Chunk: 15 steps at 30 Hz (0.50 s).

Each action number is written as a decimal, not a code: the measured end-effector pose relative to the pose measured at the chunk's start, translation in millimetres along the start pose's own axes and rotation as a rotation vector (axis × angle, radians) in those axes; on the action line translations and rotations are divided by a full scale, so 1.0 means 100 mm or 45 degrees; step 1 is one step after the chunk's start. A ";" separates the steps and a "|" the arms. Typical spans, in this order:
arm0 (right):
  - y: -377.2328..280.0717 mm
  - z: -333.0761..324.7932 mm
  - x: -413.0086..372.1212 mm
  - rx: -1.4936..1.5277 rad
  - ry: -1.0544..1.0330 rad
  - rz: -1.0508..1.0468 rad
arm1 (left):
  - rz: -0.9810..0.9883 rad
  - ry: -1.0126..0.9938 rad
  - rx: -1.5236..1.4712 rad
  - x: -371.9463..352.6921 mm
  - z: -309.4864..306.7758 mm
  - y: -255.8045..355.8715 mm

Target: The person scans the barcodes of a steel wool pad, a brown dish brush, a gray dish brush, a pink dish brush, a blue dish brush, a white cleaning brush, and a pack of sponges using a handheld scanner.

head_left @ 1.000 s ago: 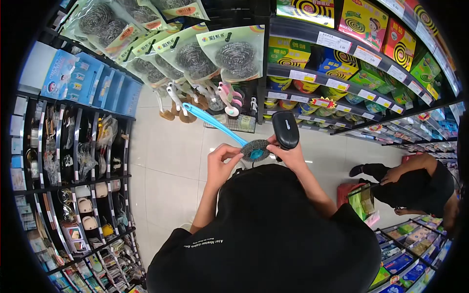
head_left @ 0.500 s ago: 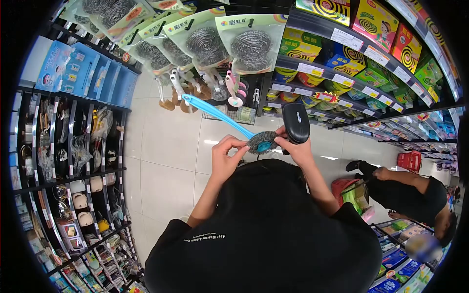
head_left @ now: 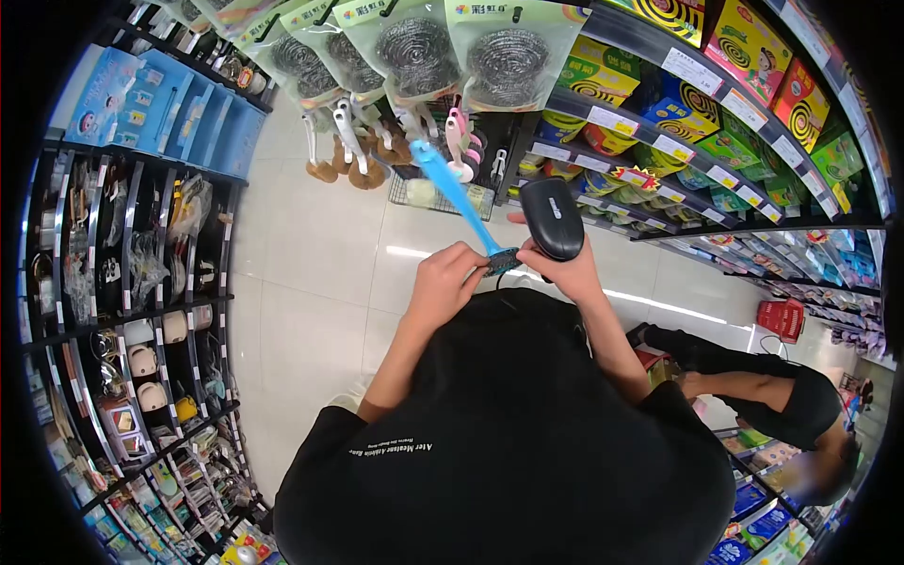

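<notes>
Between my two hands is a pot scrubber with a long light-blue handle (head_left: 450, 193) and a dark steel-wool head (head_left: 503, 263). The handle points away from me, and the head is seen nearly edge-on. My left hand (head_left: 446, 282) is closed, pinching the head's left side between thumb and fingers. In my right hand (head_left: 572, 275) sits a black handheld scanner (head_left: 554, 219), which hides part of the fingers. That hand's thumb and a fingertip are at the right side of the scrubber head.
Bagged steel-wool scourers (head_left: 508, 64) hang ahead, with brown-headed brushes (head_left: 363, 169) below. Mosquito-coil boxes (head_left: 744, 47) line the shelves at right. Utensil racks (head_left: 141, 245) and a blue display (head_left: 174, 122) stand left. A person in black (head_left: 763, 381) is at right, near a red basket (head_left: 782, 320).
The scrubber has turned: its head went from facing me to nearly edge-on, and its handle stands steeper. My right hand and scanner moved slightly left. The other person shifted.
</notes>
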State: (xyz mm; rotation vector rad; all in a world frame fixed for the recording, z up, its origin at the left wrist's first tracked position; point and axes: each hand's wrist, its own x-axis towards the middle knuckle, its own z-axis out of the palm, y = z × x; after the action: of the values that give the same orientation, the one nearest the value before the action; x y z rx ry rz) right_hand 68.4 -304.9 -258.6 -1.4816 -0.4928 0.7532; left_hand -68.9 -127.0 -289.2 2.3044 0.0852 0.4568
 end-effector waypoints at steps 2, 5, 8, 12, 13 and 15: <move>0.06 0.05 -0.01 0.060 -0.031 0.076 | 0.020 -0.041 0.060 -0.02 0.05 -0.04; 0.22 0.12 -0.04 0.338 -0.078 0.083 | 0.050 -0.105 0.094 -0.03 0.15 -0.09; 0.27 0.13 -0.05 0.272 -0.067 0.103 | 0.105 -0.120 0.076 -0.04 0.24 -0.09; 0.26 0.04 -0.05 0.410 -0.087 0.165 | 0.125 -0.206 0.018 -0.09 0.35 -0.11; 0.27 0.01 -0.04 0.428 -0.095 0.154 | 0.110 -0.204 -0.003 -0.08 0.37 -0.10; 0.31 -0.01 -0.04 0.540 -0.088 0.108 | 0.081 -0.200 -0.046 -0.06 0.38 -0.08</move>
State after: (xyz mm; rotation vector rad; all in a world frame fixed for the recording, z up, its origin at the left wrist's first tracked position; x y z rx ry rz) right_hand 61.8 -310.3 -288.8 -1.0880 -0.2986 0.9153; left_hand -60.4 -148.5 -320.9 2.3042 -0.0733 0.3053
